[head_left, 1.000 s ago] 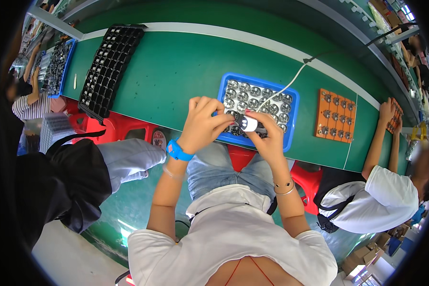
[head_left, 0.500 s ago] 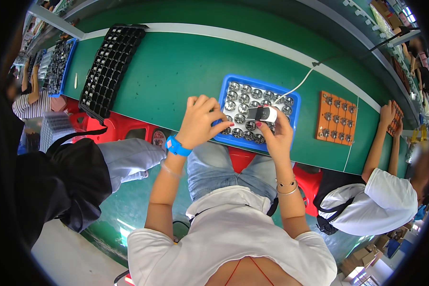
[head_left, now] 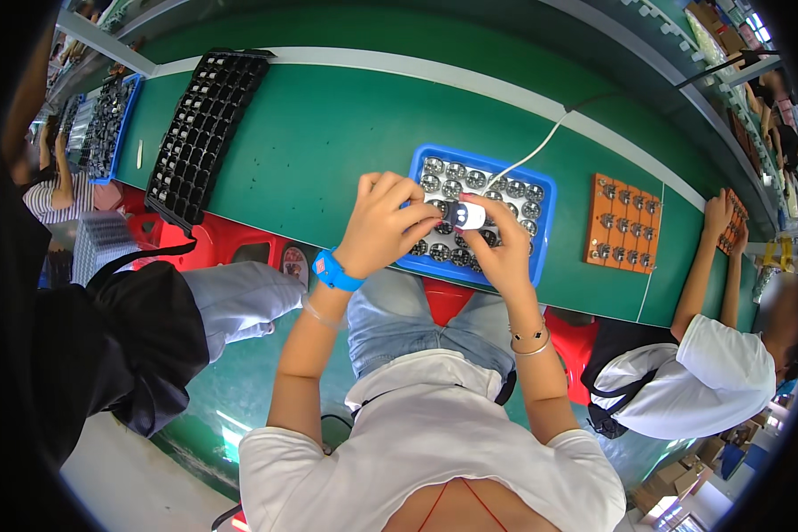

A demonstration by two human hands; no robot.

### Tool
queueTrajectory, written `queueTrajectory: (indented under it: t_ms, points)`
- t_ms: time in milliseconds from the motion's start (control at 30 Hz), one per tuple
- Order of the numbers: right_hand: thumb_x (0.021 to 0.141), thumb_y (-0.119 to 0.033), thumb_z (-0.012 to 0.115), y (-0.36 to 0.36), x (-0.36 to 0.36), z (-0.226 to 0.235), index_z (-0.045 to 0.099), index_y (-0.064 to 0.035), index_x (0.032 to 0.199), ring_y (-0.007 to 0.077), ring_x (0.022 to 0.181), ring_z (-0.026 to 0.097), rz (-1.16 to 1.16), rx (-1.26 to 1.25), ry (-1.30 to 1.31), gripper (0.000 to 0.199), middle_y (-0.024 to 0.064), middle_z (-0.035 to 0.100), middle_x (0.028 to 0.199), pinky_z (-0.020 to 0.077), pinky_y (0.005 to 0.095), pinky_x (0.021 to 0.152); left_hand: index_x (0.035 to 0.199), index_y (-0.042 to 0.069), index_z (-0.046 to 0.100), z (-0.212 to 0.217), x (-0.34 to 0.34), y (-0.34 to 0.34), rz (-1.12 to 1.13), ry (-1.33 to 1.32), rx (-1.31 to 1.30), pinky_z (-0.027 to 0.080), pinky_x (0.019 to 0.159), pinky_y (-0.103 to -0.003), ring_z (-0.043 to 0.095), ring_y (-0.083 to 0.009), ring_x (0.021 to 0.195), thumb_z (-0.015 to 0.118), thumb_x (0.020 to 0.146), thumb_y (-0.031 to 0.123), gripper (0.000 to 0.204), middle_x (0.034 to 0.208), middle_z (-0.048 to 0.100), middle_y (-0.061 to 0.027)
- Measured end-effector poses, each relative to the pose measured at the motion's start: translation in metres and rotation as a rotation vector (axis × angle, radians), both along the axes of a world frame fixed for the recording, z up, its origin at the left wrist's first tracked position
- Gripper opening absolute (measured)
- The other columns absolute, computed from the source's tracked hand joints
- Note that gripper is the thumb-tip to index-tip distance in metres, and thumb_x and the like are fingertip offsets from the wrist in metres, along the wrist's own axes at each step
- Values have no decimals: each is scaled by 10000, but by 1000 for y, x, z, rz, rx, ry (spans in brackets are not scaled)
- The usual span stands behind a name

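Hands meet over the blue tray (head_left: 545,191) at my edge of the green workbench (head_left: 328,133): my left hand (head_left: 383,226) and right hand (head_left: 503,253) pinch between them a small white device (head_left: 466,215), its cable (head_left: 541,146) trailing away across the bench. I hold it just above the tray's round silvery parts (head_left: 443,173). It looks light, rigid and smooth-shelled, best gripped by its sides with fingertips, clear of the cable end. A blue band (head_left: 333,271) circles my left wrist, thin bracelets (head_left: 532,341) my right. To my right lies an orange board (head_left: 623,223) studded with small fittings, where a co-worker's hand (head_left: 716,213) rests. To my left, a long black compartmented tray (head_left: 199,129) and farther blue trays (head_left: 106,124). Cardboard boxes (head_left: 705,18) sit on the shelf beyond; any labels are too small to make out.
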State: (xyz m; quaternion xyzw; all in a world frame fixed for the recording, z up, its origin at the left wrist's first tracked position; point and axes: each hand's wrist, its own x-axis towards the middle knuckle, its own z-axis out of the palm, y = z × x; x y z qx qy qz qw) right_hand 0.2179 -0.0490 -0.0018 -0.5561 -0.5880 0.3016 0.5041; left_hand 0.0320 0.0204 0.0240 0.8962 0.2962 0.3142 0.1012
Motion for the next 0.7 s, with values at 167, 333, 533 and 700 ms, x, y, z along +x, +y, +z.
queueTrajectory:
  t_ms: [167, 333, 533, 700]
  points:
    - [812, -2, 669, -4, -1, -17, 540, 38, 1167, 144, 1011, 566, -168, -5, 453, 379, 80, 616, 1076, 443, 273, 885, 803, 153, 682, -8, -6, 8, 30, 85, 40, 324, 781, -351, 493, -180, 811, 736, 706, 182, 115, 780, 514, 25]
    - [814, 8, 666, 2, 12, -14, 535, 30, 1168, 150, 1010, 567, -154, 36, 399, 378, 81, 602, 1094, 439, 271, 890, 794, 147, 686, -7, -7, 14, 41, 133, -109, 324, 780, -348, 487, -193, 828, 720, 730, 220, 103, 806, 515, 7]
    - [774, 32, 668, 9, 10, -7, 576, 5, 1151, 161, 1020, 580, -79, -41, 167, 389, 82, 623, 1091, 438, 282, 908, 813, 160, 682, -16, 2, 31, 65, 163, -4, 317, 774, -346, 480, -187, 829, 718, 730, 201, 99, 822, 506, 12]
    - [749, 10, 671, 15, 5, 0, 616, -34, 1116, 166, 971, 619, -21, -20, 13, 374, 89, 658, 1050, 470, 283, 866, 816, 169, 681, -1, 8, 16, 13, 46, 11, 321, 772, -351, 485, -181, 815, 722, 714, 172, 110, 805, 509, 20]
